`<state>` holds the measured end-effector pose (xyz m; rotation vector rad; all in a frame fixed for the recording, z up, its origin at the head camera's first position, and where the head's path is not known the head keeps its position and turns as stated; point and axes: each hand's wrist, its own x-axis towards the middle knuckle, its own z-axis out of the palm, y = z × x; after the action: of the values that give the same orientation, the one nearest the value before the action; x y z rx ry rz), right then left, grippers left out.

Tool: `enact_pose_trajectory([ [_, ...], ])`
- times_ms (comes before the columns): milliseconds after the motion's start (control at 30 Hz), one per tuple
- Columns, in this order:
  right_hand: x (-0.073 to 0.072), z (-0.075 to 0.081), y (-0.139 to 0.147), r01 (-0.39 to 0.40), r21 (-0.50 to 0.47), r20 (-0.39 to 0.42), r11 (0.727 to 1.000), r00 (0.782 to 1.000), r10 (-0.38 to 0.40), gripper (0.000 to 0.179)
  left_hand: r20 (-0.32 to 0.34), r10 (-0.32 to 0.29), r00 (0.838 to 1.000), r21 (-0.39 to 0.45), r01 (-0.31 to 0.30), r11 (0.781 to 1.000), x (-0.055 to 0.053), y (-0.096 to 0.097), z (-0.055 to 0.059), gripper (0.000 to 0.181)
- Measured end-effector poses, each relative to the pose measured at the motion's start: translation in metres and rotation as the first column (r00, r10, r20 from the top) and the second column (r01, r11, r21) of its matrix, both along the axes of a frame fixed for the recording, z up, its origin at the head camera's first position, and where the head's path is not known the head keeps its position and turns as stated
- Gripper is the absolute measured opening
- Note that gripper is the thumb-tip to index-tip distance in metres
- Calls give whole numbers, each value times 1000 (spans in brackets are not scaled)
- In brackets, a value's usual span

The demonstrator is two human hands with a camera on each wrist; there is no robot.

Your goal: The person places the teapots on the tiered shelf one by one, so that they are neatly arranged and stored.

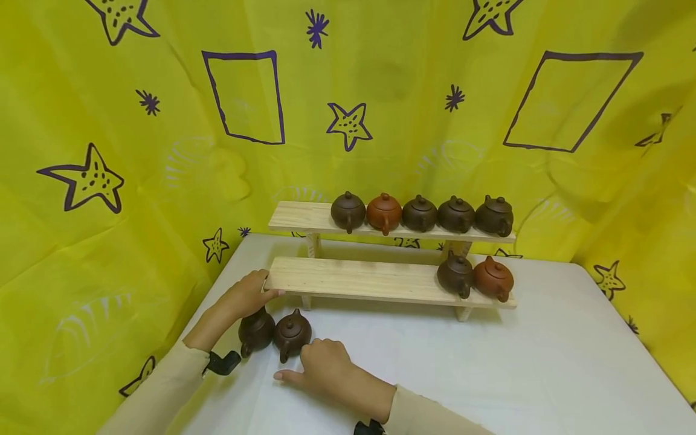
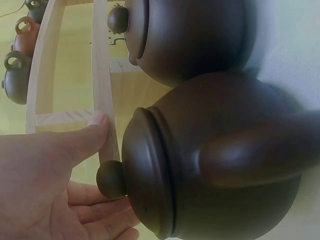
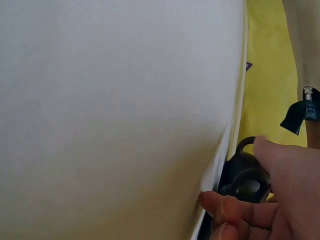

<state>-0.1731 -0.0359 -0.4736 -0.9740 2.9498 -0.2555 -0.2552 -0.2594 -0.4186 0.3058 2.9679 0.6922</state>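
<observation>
My left hand (image 1: pixel 247 296) grips the left end of the lower wooden shelf (image 1: pixel 348 277), its thumb (image 2: pixel 97 125) on the front edge and its fingers around the end. Beneath that hand a dark brown teapot (image 1: pixel 257 331) stands on the white table, partly hidden by the wrist. A second dark brown teapot (image 1: pixel 292 333) is right beside it, knob on its lid and handle toward me. My right hand (image 1: pixel 328 365) is low over the cloth, just right of this second teapot, fingers loosely curled and thumb stretched left, holding nothing.
Several teapots, dark brown ones and an orange-red one (image 1: pixel 383 212), line the upper shelf (image 1: pixel 299 216). At the lower shelf's right end sit a dark teapot (image 1: pixel 455 275) and an orange-red teapot (image 1: pixel 493 279). A yellow curtain (image 1: pixel 380 72) surrounds the white table (image 1: pixel 462 374).
</observation>
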Motion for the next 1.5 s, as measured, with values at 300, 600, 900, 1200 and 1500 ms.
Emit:
enact_pose_trajectory([
  [300,-2,3,-2,6,-52,-74,999,997,-10,61,6,-1,1000,-2,1,1000,0,1,0,64],
  [600,-14,8,17,69,-89,-13,994,997,-71,33,-6,-7,1000,-1,7,1000,0,1,1,55],
  [900,-20,3,14,62,-119,58,991,997,-55,33,8,-5,1000,5,5,1000,-1,0,0,57],
  [1200,-20,1,22,36,-185,118,982,993,-14,27,10,-8,1000,6,8,1000,-2,0,1,59],
  [1500,-26,5,49,-47,-337,102,940,991,87,24,14,-6,1000,10,6,1000,-1,0,1,58],
])
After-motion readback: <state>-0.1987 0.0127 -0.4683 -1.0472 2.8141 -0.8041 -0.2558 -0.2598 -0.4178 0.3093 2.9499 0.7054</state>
